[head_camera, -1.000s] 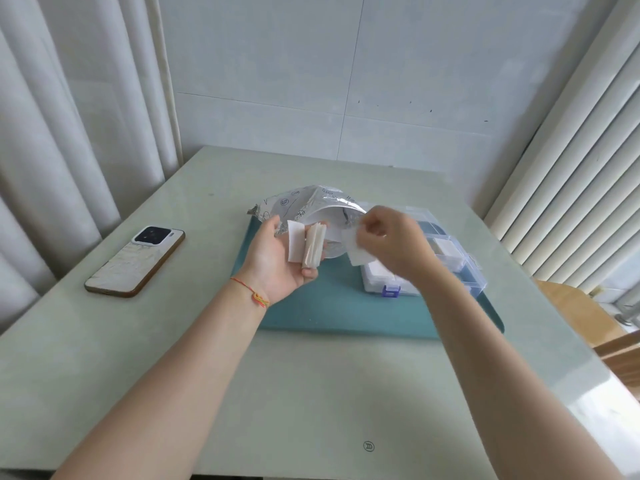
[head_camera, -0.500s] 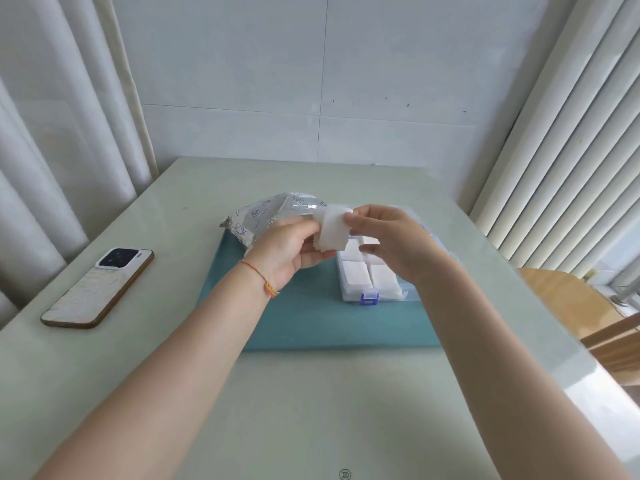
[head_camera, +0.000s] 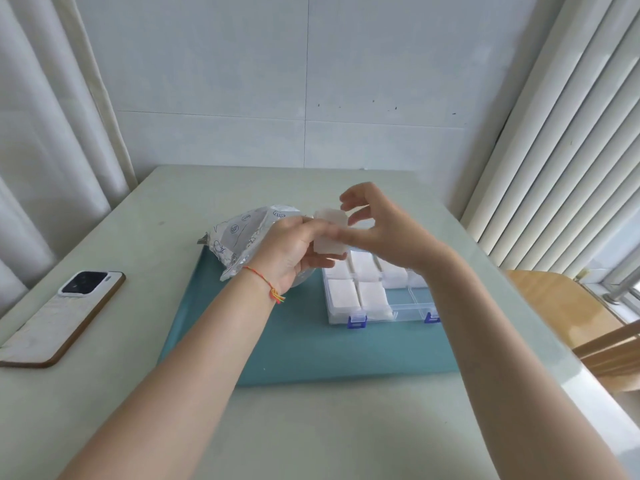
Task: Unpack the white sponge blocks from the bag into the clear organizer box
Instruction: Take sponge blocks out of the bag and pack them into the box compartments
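A: What is the left hand [head_camera: 294, 251] doing?
B: Its grip is curled round a white sponge block [head_camera: 330, 233]. It holds the block up in the air, above the far-left corner of the clear organizer box [head_camera: 398, 311].
A: And the right hand [head_camera: 384, 230]?
B: One finger lies on the front of the same block. The other fingers are spread apart and curved, and they hold nothing.
A: Where is the bag [head_camera: 247, 237]?
B: It lies crumpled on the blue mat [head_camera: 304, 344], just left of the box, behind the left hand.
A: Is anything in the box?
B: Yes, more white blocks [head_camera: 356, 292] fill its left pockets. A phone [head_camera: 65, 320] lies on the desk [head_camera: 104, 393], far to the left.
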`<act>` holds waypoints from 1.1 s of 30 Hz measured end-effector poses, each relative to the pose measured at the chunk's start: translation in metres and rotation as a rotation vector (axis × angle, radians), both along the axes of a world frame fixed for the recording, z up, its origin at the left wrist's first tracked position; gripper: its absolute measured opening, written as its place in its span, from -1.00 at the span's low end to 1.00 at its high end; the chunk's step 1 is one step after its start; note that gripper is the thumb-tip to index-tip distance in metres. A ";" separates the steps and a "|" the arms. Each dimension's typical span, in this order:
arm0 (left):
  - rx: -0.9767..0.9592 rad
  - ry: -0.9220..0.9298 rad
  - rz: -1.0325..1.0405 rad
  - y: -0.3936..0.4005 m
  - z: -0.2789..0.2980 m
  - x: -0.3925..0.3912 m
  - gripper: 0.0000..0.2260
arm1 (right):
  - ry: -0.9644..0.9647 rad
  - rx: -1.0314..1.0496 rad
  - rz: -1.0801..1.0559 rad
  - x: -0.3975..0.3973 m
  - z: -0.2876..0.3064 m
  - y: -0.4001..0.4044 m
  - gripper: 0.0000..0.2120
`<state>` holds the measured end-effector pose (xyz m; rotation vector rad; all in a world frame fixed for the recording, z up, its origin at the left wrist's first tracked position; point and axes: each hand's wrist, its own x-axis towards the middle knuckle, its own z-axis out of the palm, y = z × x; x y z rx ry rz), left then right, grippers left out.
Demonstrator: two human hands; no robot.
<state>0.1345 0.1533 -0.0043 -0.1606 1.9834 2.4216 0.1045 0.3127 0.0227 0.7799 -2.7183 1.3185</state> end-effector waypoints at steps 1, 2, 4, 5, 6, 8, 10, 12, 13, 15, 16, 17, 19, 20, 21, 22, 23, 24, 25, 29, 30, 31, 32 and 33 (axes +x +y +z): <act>-0.003 -0.010 0.007 0.001 -0.001 -0.002 -0.71 | 0.010 0.084 0.047 0.001 0.000 0.002 -0.32; 0.023 -0.019 -0.004 0.004 -0.001 -0.003 -0.73 | 0.022 0.163 0.080 0.003 0.000 0.002 -0.19; 0.125 -0.029 -0.079 0.009 -0.001 -0.004 -0.79 | 0.060 0.260 0.115 0.007 -0.001 0.000 -0.10; 0.162 -0.040 -0.115 0.010 -0.001 -0.005 -0.83 | 0.089 0.290 0.115 0.009 -0.002 -0.001 -0.11; 0.185 -0.050 -0.143 0.013 0.000 -0.005 -0.87 | 0.132 0.326 0.102 0.009 -0.002 -0.002 -0.16; 0.224 -0.072 -0.160 0.016 -0.002 -0.006 -0.89 | 0.198 0.410 0.078 0.010 -0.004 -0.002 -0.28; 0.303 -0.095 -0.206 0.018 -0.005 -0.006 -0.92 | 0.197 0.447 0.076 0.011 -0.005 -0.003 -0.38; 0.366 -0.115 -0.268 0.018 -0.007 -0.006 -0.88 | 0.204 0.466 0.071 0.013 -0.007 -0.005 -0.42; 0.381 -0.124 -0.290 0.018 -0.008 -0.006 -0.87 | 0.220 0.471 0.066 0.013 -0.008 -0.006 -0.43; 0.405 -0.145 -0.321 0.017 -0.008 -0.005 -0.86 | 0.238 0.453 0.066 0.012 -0.009 -0.007 -0.49; 0.416 -0.156 -0.326 0.016 -0.009 -0.005 -0.87 | 0.241 0.442 0.072 0.012 -0.009 -0.006 -0.51; 0.422 -0.167 -0.326 0.015 -0.009 -0.004 -0.86 | 0.240 0.437 0.080 0.012 -0.009 -0.005 -0.51; 0.405 -0.183 -0.331 0.014 -0.011 -0.003 -0.80 | 0.227 0.443 0.096 0.011 -0.008 -0.003 -0.44; 0.382 -0.180 -0.334 0.015 -0.011 -0.003 -0.82 | 0.218 0.452 0.104 0.012 -0.007 -0.003 -0.38; 0.361 -0.174 -0.339 0.015 -0.011 -0.002 -0.85 | 0.205 0.465 0.106 0.012 -0.007 -0.003 -0.34; 0.349 -0.169 -0.344 0.016 -0.012 -0.002 -0.87 | 0.194 0.480 0.104 0.012 -0.007 -0.003 -0.33; 0.352 -0.170 -0.349 0.016 -0.013 -0.002 -0.86 | 0.193 0.492 0.099 0.012 -0.007 -0.003 -0.37; 0.367 -0.174 -0.356 0.015 -0.013 -0.003 -0.85 | 0.205 0.499 0.091 0.012 -0.007 -0.004 -0.42; 0.391 -0.180 -0.359 0.014 -0.014 -0.003 -0.83 | 0.218 0.498 0.078 0.012 -0.007 -0.004 -0.44; 0.442 -0.164 -0.349 0.013 -0.014 -0.002 -0.87 | 0.219 0.526 0.045 0.011 -0.005 -0.003 -0.31; 0.444 -0.158 -0.344 0.014 -0.013 -0.002 -0.88 | 0.230 0.542 0.034 0.011 -0.005 -0.002 -0.32; 0.451 -0.157 -0.338 0.014 -0.013 -0.002 -0.88 | 0.249 0.559 0.022 0.011 -0.006 -0.003 -0.35; 0.460 -0.163 -0.331 0.014 -0.013 -0.002 -0.87 | 0.271 0.572 0.008 0.010 -0.006 -0.003 -0.38; 0.471 -0.171 -0.324 0.013 -0.013 -0.002 -0.86 | 0.286 0.573 -0.002 0.010 -0.006 -0.003 -0.37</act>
